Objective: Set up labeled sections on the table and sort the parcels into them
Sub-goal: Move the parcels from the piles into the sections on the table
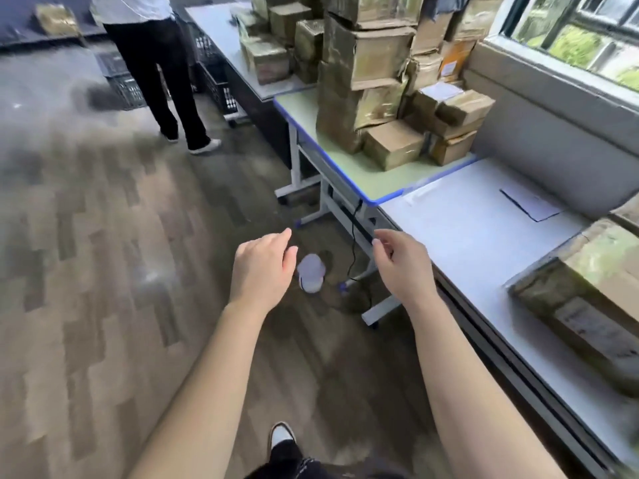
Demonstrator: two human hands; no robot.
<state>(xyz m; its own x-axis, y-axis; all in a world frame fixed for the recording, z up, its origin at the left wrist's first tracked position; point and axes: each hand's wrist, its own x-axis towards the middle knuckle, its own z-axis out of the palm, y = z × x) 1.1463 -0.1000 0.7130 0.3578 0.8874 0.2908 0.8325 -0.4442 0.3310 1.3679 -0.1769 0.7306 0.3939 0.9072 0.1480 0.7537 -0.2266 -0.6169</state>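
Both bare hands hang over the wood floor (pixel 103 271) beside the benches. The left grip (pixel 262 267) is released with loose fingers, and the right grip (pixel 401 267) curls loosely on nothing. Taped cardboard parcels (pixel 366 98) stand stacked on the green bench (pixel 359 178). One large parcel (pixel 587 295) lies on the nearer grey bench (pixel 466 243), well apart from a paper sheet (pixel 532 203). Dark crates (pixel 218 88) sit on the floor; their contents cannot be seen.

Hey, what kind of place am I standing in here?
Probably a parcel sorting room: taped cardboard parcels stacked on a green desk by the window, a paper sheet on the near table, plastic crates on the floor.
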